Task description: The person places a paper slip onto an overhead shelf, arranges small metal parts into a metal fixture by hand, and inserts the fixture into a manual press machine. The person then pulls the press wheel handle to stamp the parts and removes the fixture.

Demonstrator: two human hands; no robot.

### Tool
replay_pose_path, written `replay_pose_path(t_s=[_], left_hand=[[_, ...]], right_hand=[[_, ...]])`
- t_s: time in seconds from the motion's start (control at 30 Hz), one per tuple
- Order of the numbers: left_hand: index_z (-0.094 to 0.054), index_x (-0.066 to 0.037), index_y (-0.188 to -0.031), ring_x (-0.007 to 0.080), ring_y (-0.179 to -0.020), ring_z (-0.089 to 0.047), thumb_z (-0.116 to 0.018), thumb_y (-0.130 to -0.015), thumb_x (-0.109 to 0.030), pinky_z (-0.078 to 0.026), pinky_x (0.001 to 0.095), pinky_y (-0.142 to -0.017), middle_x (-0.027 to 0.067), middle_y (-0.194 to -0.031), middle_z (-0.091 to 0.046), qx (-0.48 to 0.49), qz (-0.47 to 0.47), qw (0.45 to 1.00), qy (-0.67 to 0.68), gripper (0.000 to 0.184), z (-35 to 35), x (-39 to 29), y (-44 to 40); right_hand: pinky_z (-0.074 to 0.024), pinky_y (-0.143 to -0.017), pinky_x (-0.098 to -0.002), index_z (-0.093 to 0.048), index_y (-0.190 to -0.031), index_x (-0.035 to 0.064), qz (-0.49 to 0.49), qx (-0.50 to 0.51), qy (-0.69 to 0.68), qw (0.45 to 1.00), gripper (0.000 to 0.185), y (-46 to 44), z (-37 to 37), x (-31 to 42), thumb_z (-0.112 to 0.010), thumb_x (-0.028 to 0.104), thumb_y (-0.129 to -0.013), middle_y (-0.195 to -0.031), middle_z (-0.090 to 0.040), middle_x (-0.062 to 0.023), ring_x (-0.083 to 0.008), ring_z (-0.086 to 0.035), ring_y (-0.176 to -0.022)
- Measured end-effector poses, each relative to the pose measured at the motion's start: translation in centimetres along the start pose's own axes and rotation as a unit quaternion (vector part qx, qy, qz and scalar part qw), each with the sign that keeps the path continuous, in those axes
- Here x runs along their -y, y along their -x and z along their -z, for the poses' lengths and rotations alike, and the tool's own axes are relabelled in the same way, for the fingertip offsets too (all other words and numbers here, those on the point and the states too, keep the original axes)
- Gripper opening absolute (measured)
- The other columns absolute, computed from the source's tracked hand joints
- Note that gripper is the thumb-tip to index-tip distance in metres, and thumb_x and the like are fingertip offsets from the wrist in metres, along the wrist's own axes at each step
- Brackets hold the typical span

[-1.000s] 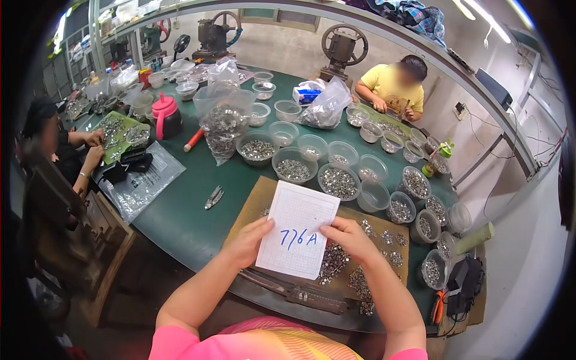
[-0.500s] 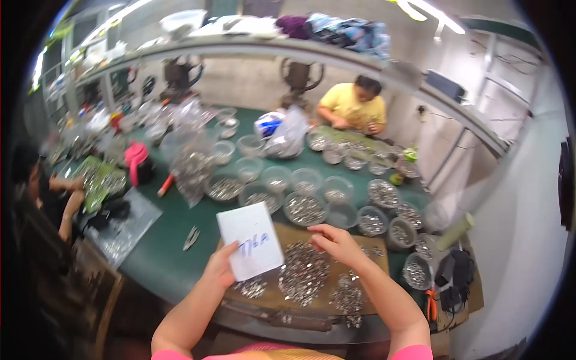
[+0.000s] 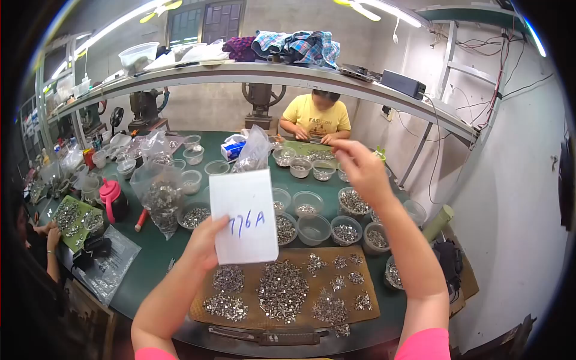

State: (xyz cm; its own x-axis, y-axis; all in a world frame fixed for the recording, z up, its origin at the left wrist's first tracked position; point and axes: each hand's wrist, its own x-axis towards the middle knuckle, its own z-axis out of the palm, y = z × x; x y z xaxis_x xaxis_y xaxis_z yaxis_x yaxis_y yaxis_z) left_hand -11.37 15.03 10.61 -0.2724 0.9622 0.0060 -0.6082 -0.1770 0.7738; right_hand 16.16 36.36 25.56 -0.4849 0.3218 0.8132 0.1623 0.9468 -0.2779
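My left hand grips a white card by its left edge and holds it upright. Blue handwriting on it reads about "776A", the first digit partly behind my thumb. My right hand is raised over the tubs at the right, fingers loosely bent and apart, and no item shows in it. Below both hands lies a brown board. On it are a large heap of small shiny metal pieces and several smaller heaps, such as one at the front left.
Clear plastic tubs, many with metal parts, stand behind the board. To the left are a bulging plastic bag and a pink-lidded mug. A person in yellow sits opposite; another person's arm shows at far left. A shelf spans above.
My right hand has risen from above the board to over the tubs at the right. The card stays in my left hand and is a little higher in view. My view has tilted up.
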Motion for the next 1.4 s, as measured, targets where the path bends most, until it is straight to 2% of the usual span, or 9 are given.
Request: replay_pose_path(t_s=[0.1, 0.3, 0.6, 0.73, 0.9, 1.03, 1.2, 1.3, 1.4], left_hand=[[-0.046, 0.000, -0.149, 0.0314, -0.122, -0.066, -0.055, -0.106, -0.014, -0.054, 0.0504, -0.106, 0.0171, -0.138, -0.063, 0.048, -0.023, 0.998, -0.014, 0.046, -4.7, -3.0, -2.6], [-0.047, 0.001, -0.148, 0.0303, -0.119, -0.068, -0.054, -0.108, -0.016, -0.055, 0.0491, -0.104, 0.0166, -0.135, -0.065, 0.106, -0.031, 0.991, -0.082, 0.045, -12.0, -5.8, -5.8], [-0.050, 0.005, -0.146, 0.0234, -0.119, -0.069, -0.041, -0.113, -0.040, -0.055, 0.0402, -0.104, 0.0188, -0.137, -0.065, 0.210, -0.125, 0.948, -0.202, 0.056, -17.7, -7.9, -10.1], [-0.056, -0.002, -0.143, 0.0175, -0.103, -0.071, -0.057, -0.109, -0.026, -0.058, 0.0333, -0.086, 0.0106, -0.124, -0.069, 0.161, -0.268, 0.890, -0.332, 0.042, -20.2, -11.1, -12.1], [-0.070, -0.005, -0.126, 0.0210, -0.103, -0.071, -0.062, -0.102, -0.017, -0.056, 0.0363, -0.087, 0.0112, -0.116, -0.073, 0.065, -0.507, 0.635, -0.579, 0.028, -22.5, -14.4, -17.0], [-0.074, -0.006, -0.119, 0.0297, -0.104, -0.070, -0.064, -0.097, -0.014, -0.054, 0.0402, -0.089, 0.0143, -0.106, -0.075, 0.025, -0.652, 0.388, -0.651, 0.025, -23.5, -16.7, -20.8], [-0.074, -0.007, -0.104, 0.0397, -0.086, -0.073, -0.055, -0.097, -0.016, -0.057, 0.0504, -0.080, 0.0196, -0.104, -0.075, 0.062, -0.583, 0.395, -0.707, 0.022, -25.9, -17.8, -22.9], [-0.073, -0.005, -0.104, 0.0397, -0.090, -0.073, -0.055, -0.097, -0.017, -0.058, 0.0476, -0.082, 0.0205, -0.109, -0.074, 0.088, -0.572, 0.173, -0.797, 0.022, -26.7, -19.3, -24.5], [-0.070, -0.006, -0.124, 0.0329, -0.109, -0.070, -0.055, -0.102, -0.025, -0.055, 0.0427, -0.093, 0.0194, -0.122, -0.072, 0.090, -0.524, 0.217, -0.819, 0.034, -28.1, -20.0, -25.4]], right_hand=[[-0.0611, -0.085, -0.0364, -0.067, -0.134, 0.0139, 0.190, -0.042, 0.123, 0.973, 0.048, 2.2, -1.6, 2.5, -0.069, 0.000, -0.088, -0.138, -0.066, -0.0123, -0.0276, -0.073, -0.105], [-0.0623, -0.082, -0.0352, -0.066, -0.138, 0.0174, 0.267, -0.017, 0.113, 0.957, 0.061, 4.6, -2.5, 3.7, -0.070, -0.003, -0.081, -0.144, -0.063, -0.0109, -0.0259, -0.074, -0.105], [-0.0572, -0.097, -0.0342, -0.072, -0.124, 0.0033, 0.131, -0.093, -0.041, 0.986, 0.042, 1.2, 2.1, 0.0, -0.073, -0.007, -0.084, -0.124, -0.074, -0.0143, -0.0265, -0.072, -0.112], [-0.0521, -0.099, -0.0277, -0.071, -0.125, 0.0010, 0.034, -0.124, -0.142, 0.982, 0.031, 0.7, 4.4, -0.1, -0.063, -0.006, -0.096, -0.122, -0.074, -0.0096, -0.0170, -0.069, -0.112], [-0.0522, -0.094, -0.0253, -0.072, -0.122, 0.0004, 0.000, -0.156, -0.191, 0.969, 0.023, -0.5, 6.5, -1.3, -0.061, 0.002, -0.103, -0.115, -0.074, -0.0066, -0.0122, -0.068, -0.106], [-0.0598, -0.093, -0.0394, -0.070, -0.124, -0.0041, -0.037, -0.198, -0.345, 0.917, 0.024, -2.3, 7.5, -2.2, -0.061, 0.006, -0.104, -0.118, -0.074, -0.0132, -0.0277, -0.073, -0.111], [-0.0604, -0.091, -0.0401, -0.071, -0.120, -0.0025, -0.025, -0.159, -0.407, 0.899, 0.023, -5.2, 8.2, -2.3, -0.058, 0.009, -0.106, -0.117, -0.074, -0.0130, -0.0322, -0.073, -0.113], [-0.0615, -0.089, -0.0372, -0.072, -0.117, -0.0064, -0.020, -0.135, -0.473, 0.871, 0.023, -7.1, 7.9, -2.4, -0.062, 0.009, -0.103, -0.113, -0.074, -0.0142, -0.0304, -0.074, -0.109], [-0.0613, -0.087, -0.0375, -0.071, -0.116, -0.0051, -0.025, -0.114, -0.487, 0.866, 0.021, -8.9, 7.2, -2.3, -0.062, 0.009, -0.103, -0.112, -0.074, -0.0138, -0.0305, -0.074, -0.108]])
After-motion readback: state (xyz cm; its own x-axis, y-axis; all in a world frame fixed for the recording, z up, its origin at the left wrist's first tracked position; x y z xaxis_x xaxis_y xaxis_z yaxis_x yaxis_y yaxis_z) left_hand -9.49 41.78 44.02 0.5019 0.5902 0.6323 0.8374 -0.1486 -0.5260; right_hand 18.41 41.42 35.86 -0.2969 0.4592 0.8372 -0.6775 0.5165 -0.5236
